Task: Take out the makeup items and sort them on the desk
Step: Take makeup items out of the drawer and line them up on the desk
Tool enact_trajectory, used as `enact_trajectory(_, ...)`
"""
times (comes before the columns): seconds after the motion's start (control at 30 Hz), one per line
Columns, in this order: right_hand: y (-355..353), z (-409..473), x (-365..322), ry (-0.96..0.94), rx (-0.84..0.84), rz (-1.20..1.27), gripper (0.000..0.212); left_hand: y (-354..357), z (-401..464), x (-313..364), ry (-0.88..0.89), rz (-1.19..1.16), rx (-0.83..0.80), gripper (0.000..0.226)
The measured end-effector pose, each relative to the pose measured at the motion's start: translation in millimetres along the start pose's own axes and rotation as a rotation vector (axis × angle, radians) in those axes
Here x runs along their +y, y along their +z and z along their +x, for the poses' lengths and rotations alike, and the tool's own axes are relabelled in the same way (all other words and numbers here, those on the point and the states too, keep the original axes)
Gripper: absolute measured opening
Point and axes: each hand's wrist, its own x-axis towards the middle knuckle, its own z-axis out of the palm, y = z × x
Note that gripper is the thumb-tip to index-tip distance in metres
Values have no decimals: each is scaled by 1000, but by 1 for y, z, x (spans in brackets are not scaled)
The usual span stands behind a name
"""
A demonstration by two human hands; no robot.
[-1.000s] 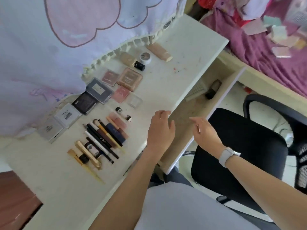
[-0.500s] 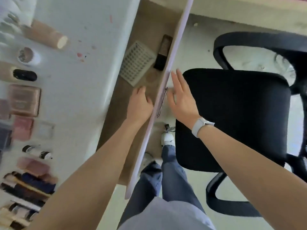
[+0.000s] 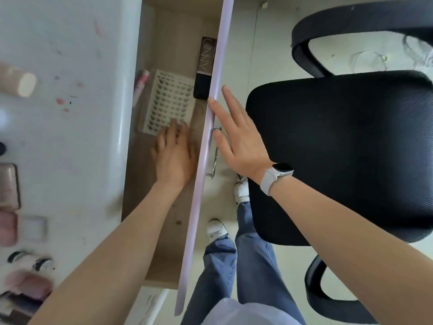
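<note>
Most makeup items already lie on the table [image 3: 70,141] left of the open drawer [image 3: 218,73], but a lash tray [image 3: 169,99], a dark tube [image 3: 205,66] and a pink stick [image 3: 140,86] remain inside. The left hand [image 3: 174,156] reaches into the drawer, fingertips on the tray, its grip blurred and unclear; the right hand [image 3: 239,134] rests flat, fingers straight, against the drawer's front. The table items are cut off and blurred at the frame's left edge.

A white bench [image 3: 70,127] with small paint marks fills the left side. A wooden drawer [image 3: 168,242] with a pale purple front sticks out from it. A black chair [image 3: 339,148] stands on the light floor [image 3: 253,55] beside it.
</note>
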Motion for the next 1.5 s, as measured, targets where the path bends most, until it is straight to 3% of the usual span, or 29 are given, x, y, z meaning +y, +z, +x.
enact_trajectory(0.17,-3,2,-6,33,26,25,49,-8,4,-5,61,-113,115,38)
enact_trajectory(0.3,-7,9,-9,58,59,76,43,-24,38,9,85,-366,206,37)
enact_trajectory(0.4,-10,18,-8,56,88,97,41,-39,67,29,-48,-712,92,41)
enact_trajectory(0.5,-12,26,-5,41,104,78,41,-45,79,46,-64,-929,-54,38)
enact_trajectory(0.73,-14,27,-8,60,87,103,42,-56,87,58,-352,-1256,5,27)
enact_trajectory(0.83,-19,30,-12,107,79,131,40,-65,84,66,-378,-1230,71,25)
enact_trajectory(1.07,-41,47,-26,106,168,98,32,-90,15,42,-163,-835,364,23)
enact_trajectory(1.23,-41,79,-52,-7,209,-58,30,-117,-29,14,-104,-890,569,21)
enact_trajectory(1.33,-30,109,-65,-19,39,-240,30,-127,-46,2,-158,-990,630,23)
enact_trajectory(1.43,-4,139,-70,85,-337,-501,32,-132,-57,-9,-255,-1103,681,23)
enact_trajectory(1.5,14,149,-67,216,-532,-575,48,-132,-62,-18,-311,-1138,698,24)
